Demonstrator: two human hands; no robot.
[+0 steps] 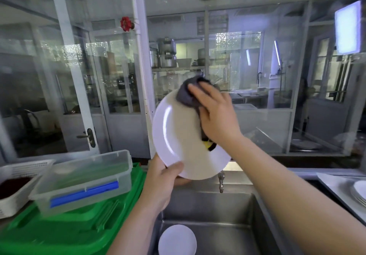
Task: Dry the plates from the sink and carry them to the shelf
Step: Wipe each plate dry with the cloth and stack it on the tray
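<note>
1. Plate [178, 133], white and round, is held up over the sink [208, 211], tilted so its face looks toward the camera.
2. The left hand [162, 183] grips the plate's lower rim, thumb across the front and the other fingers hidden behind; its forearm rises from the bottom edge of the view.
3. The right hand [215, 116] presses a dark grey cloth [188, 94] against the plate's upper right part. Its fingers lie spread and fairly straight over the cloth, wrist bent, and the forearm runs in from the lower right.
4. The cloth bunches over the top rim and hangs down under the palm, with a yellow patch showing at its lower end.
5. A second plate [177, 241] lies on the sink floor, below the raised one.
6. A tap [221, 181] sits at the sink's back edge, just under the held plate.
7. More white plates [359, 193] are stacked on the steel counter at the far right.
8. Left of the sink, a clear box [85, 179] with a blue clip rests on green trays [59, 233], beside a white basket [17, 187].
</note>
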